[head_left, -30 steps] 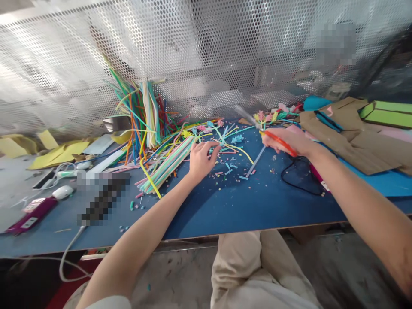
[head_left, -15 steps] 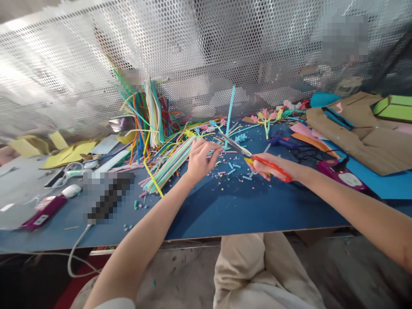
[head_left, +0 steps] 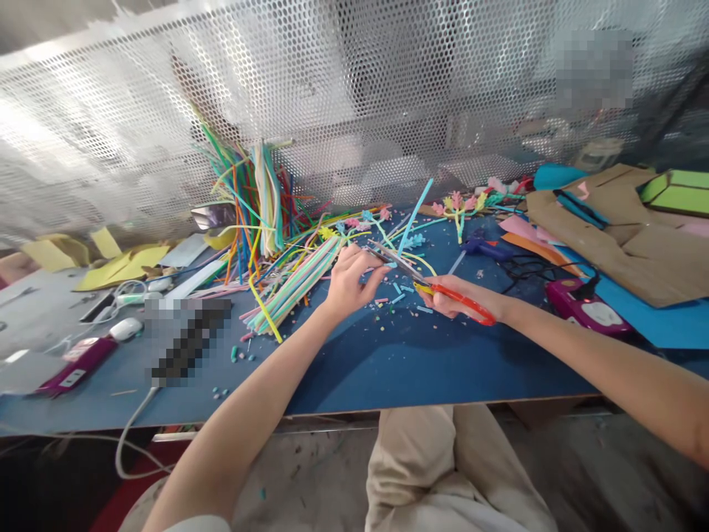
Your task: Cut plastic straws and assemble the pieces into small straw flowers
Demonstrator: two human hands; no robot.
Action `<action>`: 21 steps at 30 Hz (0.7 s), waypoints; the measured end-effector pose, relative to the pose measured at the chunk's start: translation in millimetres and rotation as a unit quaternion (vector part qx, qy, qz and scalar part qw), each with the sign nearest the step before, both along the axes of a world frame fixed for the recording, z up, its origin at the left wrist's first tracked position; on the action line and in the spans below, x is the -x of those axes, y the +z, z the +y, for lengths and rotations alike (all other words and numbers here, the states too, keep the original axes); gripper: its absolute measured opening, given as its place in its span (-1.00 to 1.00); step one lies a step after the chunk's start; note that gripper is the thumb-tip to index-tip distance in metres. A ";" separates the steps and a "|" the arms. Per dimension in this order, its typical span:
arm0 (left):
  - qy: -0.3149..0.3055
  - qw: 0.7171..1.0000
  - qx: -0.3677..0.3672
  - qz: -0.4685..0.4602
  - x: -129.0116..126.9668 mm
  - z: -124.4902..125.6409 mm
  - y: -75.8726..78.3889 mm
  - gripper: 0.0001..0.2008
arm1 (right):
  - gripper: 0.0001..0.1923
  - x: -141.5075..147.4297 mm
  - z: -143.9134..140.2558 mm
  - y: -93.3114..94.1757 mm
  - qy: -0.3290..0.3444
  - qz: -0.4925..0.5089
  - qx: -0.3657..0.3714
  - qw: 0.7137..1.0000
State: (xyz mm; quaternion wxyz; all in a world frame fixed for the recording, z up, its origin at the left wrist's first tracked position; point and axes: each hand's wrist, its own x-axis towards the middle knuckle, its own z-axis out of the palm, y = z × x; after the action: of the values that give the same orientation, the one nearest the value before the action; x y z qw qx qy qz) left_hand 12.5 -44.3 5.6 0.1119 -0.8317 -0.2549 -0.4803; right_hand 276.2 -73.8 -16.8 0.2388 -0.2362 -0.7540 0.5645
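Observation:
My left hand (head_left: pixel 357 277) is closed, with thumb and fingertips pinching a short light blue bit of pipe cleaner (head_left: pixel 391 264). A longer light blue pipe cleaner strip (head_left: pixel 416 216) slants up and right just beyond the fingertips; whether it still joins the pinched bit I cannot tell. My right hand (head_left: pixel 448 295) grips scissors (head_left: pixel 462 303) with red and yellow handles. Their blades point up and left and lie against the pinched bit. Short blue offcuts (head_left: pixel 399 298) are scattered on the blue tabletop (head_left: pixel 421 369) below.
Pastel pipe cleaners (head_left: pixel 299 284) lie bundled left of my hands, near a standing colourful bunch (head_left: pixel 269 199). Finished coral-like branches (head_left: pixel 459 214) lie behind. A blue glue gun (head_left: pixel 487 250), purple power strip (head_left: pixel 587 307) and brown cardboard (head_left: pixel 620 244) are at right. A perforated metal screen (head_left: pixel 388 96) borders the back.
The scissors have moved left and slightly down onto the piece at my left fingertips. The upright blue strip has tipped over to the right.

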 end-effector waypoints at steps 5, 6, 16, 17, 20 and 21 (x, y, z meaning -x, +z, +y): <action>-0.002 1.000 -0.008 0.004 -0.2 -1.1 1.0 -0.84 | -0.72 2.2 -3.4 5.8 -0.009 -0.015 0.023 1.000; -0.002 1.000 -0.009 0.004 -0.2 -1.2 1.0 -0.84 | -0.73 3.0 -4.5 6.4 -0.010 -0.020 0.020 1.000; 0.066 0.995 0.025 0.063 -0.8 0.0 -0.5 -0.88 | -0.68 14.8 1.6 -8.8 -0.156 0.057 0.109 0.980; 0.075 0.994 0.027 0.077 -0.9 0.8 -1.4 -0.88 | -0.67 13.0 4.2 -6.2 -0.172 0.063 0.099 0.978; 0.075 0.989 0.042 0.121 -1.1 3.2 -3.7 -0.79 | -0.64 -1.2 13.7 7.6 -0.236 0.053 0.064 0.968; 0.069 0.987 0.049 0.135 -1.0 3.8 -4.1 -0.76 | -0.63 -9.2 17.4 13.9 -0.260 0.032 0.042 0.964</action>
State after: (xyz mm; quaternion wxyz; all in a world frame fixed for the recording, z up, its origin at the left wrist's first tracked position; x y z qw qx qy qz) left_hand 13.5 -40.5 1.5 0.1372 -0.8738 -0.3179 -0.3416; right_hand 285.4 -56.3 -3.0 0.3911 -0.4162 -0.6341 0.5213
